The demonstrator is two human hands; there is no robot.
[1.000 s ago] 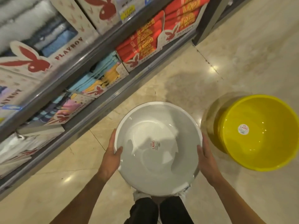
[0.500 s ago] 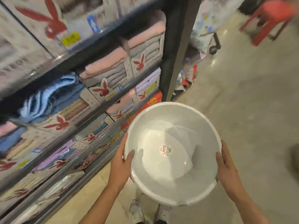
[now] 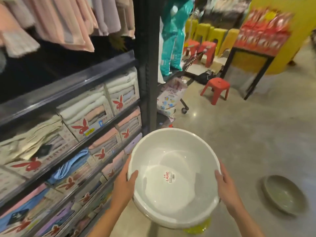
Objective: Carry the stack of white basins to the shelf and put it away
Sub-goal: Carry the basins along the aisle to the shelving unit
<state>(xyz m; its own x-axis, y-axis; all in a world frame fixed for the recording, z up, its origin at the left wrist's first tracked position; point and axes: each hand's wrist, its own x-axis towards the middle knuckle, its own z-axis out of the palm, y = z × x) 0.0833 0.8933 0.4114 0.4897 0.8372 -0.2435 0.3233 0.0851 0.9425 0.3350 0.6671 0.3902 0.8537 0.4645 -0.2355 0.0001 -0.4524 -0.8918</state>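
Note:
I hold the stack of white basins [image 3: 172,199] in front of me at waist height, mouth up, a red-lettered sticker inside the top one. My left hand [image 3: 125,183] grips the left rim with the thumb over the edge. My right hand [image 3: 225,187] grips the right rim the same way. A dark shelf unit [image 3: 95,77] full of boxed towels runs along my left, its black upright post just beyond the basins.
A grey basin [image 3: 283,194] lies on the floor to the right. Ahead stand a red stool [image 3: 216,88], a wheeled cart [image 3: 183,100], a black table with red packs [image 3: 253,53] and yellow chairs. A bit of yellow plastic [image 3: 198,228] shows beneath the stack.
The view has lifted from the floor to the aisle ahead. The yellow basin has dropped out of sight, a grey basin and red stool have appeared. Both hands keep their grip on the stack.

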